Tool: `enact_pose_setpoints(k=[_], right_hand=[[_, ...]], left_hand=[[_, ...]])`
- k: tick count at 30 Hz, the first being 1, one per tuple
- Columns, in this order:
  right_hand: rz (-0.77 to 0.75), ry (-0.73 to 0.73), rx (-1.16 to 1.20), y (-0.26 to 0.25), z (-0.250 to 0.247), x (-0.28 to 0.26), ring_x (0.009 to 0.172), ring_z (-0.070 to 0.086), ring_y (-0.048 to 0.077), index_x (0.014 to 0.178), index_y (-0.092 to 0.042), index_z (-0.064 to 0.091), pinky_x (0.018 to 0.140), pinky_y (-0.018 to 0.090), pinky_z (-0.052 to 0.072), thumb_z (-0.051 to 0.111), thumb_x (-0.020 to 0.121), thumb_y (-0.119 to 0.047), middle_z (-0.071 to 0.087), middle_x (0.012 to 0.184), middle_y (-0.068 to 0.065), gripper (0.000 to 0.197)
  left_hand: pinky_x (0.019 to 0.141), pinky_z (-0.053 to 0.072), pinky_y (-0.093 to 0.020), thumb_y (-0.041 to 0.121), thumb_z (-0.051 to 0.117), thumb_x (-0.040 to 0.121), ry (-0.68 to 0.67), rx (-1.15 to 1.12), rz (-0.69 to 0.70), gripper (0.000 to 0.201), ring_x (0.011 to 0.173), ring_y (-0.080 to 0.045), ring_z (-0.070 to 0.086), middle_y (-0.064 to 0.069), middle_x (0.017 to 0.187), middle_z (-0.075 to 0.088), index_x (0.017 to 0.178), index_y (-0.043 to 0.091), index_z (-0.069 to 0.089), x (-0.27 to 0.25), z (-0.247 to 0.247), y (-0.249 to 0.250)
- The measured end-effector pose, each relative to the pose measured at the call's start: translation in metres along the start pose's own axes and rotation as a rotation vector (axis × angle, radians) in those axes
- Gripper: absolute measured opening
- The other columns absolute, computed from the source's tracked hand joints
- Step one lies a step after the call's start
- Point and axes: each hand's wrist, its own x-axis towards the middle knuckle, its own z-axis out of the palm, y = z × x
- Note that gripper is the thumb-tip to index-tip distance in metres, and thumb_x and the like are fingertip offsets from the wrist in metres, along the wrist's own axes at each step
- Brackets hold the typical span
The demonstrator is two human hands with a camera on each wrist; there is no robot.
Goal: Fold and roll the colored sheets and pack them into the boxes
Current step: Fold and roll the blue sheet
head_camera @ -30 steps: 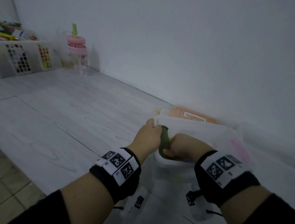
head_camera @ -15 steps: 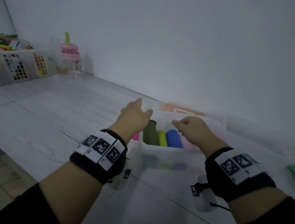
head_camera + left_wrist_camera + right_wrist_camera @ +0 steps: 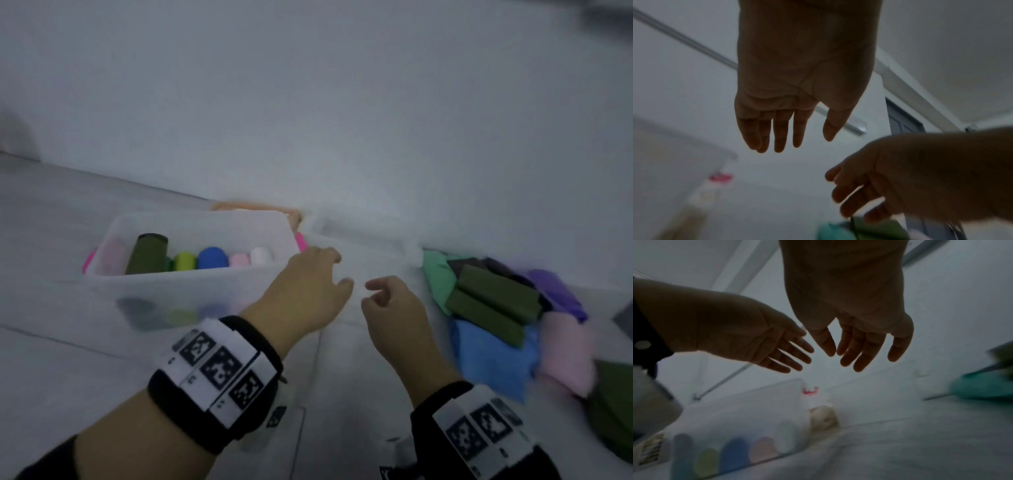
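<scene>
Both hands empty: left hand (image 3: pixel 308 291) and right hand (image 3: pixel 390 305) hover loose-fingered between clear box (image 3: pixel 191 291), rolls stood upright inside to save space, and sheet pile (image 3: pixel 496 318) at right, probably next.

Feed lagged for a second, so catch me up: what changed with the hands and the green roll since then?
Both hands let go of the dark green roll, which now stands in the clear box beside the other rolls. The left hand and right hand have drawn back, empty, and shifted right toward the pile of folded sheets. The box stayed where it was.
</scene>
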Motion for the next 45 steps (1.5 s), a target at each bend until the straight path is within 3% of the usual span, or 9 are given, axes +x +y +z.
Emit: enact_pose_setpoints(k=[4,9,13,22,25,29,33,38,45], right_hand=[[0.211,-0.145,-0.230,0.072,-0.061,-0.005,0.090,0.057,0.020,0.107,-0.023,0.055,0.077,0.031,0.047,0.058,0.086,-0.024,0.057,0.099,-0.002,0.021],[0.231,-0.158,-0.441,0.127,-0.118,-0.002,0.113,0.051,0.027,0.127,-0.014,0.048,0.090,0.030,0.042,0.052,0.089,-0.017,0.045,0.130,0.010,0.038],[0.188,-0.290,-0.611,0.155,-0.144,0.010,0.125,0.043,0.029,0.143,-0.013,0.034,0.103,0.033,0.037,0.042,0.096,-0.014,0.035,0.140,0.013,0.048],[-0.011,-0.477,-0.943,0.173,-0.152,0.052,0.135,0.022,0.036,0.151,-0.033,0.010,0.110,0.044,0.030,0.051,0.094,-0.033,0.016,0.149,0.006,0.070],[-0.042,-0.476,-0.996,0.174,-0.149,0.061,0.135,0.026,0.034,0.149,-0.029,0.015,0.109,0.046,0.030,0.060,0.087,-0.044,0.023,0.148,0.005,0.079],[-0.113,-0.509,-1.030,0.162,-0.137,0.052,0.123,0.043,0.028,0.131,-0.030,0.040,0.100,0.045,0.039,0.061,0.082,-0.042,0.046,0.132,0.000,0.054],[-0.238,-0.562,-0.976,0.146,-0.115,0.030,0.115,0.050,0.026,0.129,-0.039,0.045,0.096,0.042,0.042,0.068,0.075,-0.036,0.053,0.123,-0.003,0.058],[-0.207,-0.517,-0.505,0.132,-0.098,0.004,0.115,0.048,0.020,0.131,-0.034,0.043,0.100,0.034,0.038,0.084,0.062,-0.027,0.049,0.128,-0.003,0.081],[-0.301,-0.574,-0.203,0.120,-0.081,-0.014,0.125,0.039,0.011,0.146,-0.029,0.025,0.100,0.014,0.030,0.083,0.063,-0.011,0.038,0.139,-0.004,0.103]], left_hand=[[0.103,0.037,-0.038,0.045,0.048,0.092,-0.305,0.201,-0.035,0.052,0.125,-0.026,0.038,-0.007,0.137,0.040,0.136,0.017,0.041,0.006,0.081,0.032],[0.107,0.033,-0.044,0.062,0.055,0.083,-0.619,0.438,-0.214,0.092,0.135,-0.038,0.030,-0.019,0.152,0.023,0.150,0.013,0.015,0.015,0.135,0.060],[0.112,0.021,-0.051,0.063,0.060,0.080,-0.643,0.592,-0.276,0.104,0.142,-0.041,0.012,-0.023,0.156,0.005,0.152,0.014,0.002,0.016,0.147,0.075],[0.114,0.024,-0.049,0.060,0.065,0.077,-0.604,0.585,-0.236,0.104,0.139,-0.036,0.023,-0.018,0.152,0.024,0.150,0.007,0.013,0.016,0.148,0.079],[0.112,0.026,-0.048,0.060,0.067,0.075,-0.574,0.572,-0.234,0.104,0.138,-0.036,0.025,-0.018,0.150,0.028,0.149,0.007,0.017,0.016,0.149,0.077],[0.110,0.027,-0.049,0.057,0.069,0.075,-0.561,0.575,-0.233,0.100,0.137,-0.036,0.027,-0.018,0.148,0.031,0.147,0.006,0.022,0.018,0.151,0.076],[0.113,0.021,-0.051,0.049,0.069,0.079,-0.564,0.573,-0.223,0.089,0.139,-0.037,0.024,-0.016,0.147,0.036,0.144,0.005,0.027,0.019,0.155,0.077],[0.106,0.026,-0.023,0.026,0.071,0.082,-0.496,0.228,-0.099,0.089,0.136,-0.023,0.036,-0.011,0.150,0.034,0.150,0.008,0.017,0.008,0.134,0.054],[0.103,0.038,-0.025,0.010,0.055,0.085,-0.445,-0.154,-0.255,0.070,0.125,-0.021,0.048,-0.008,0.143,0.044,0.148,0.016,0.027,0.003,0.109,0.021]])
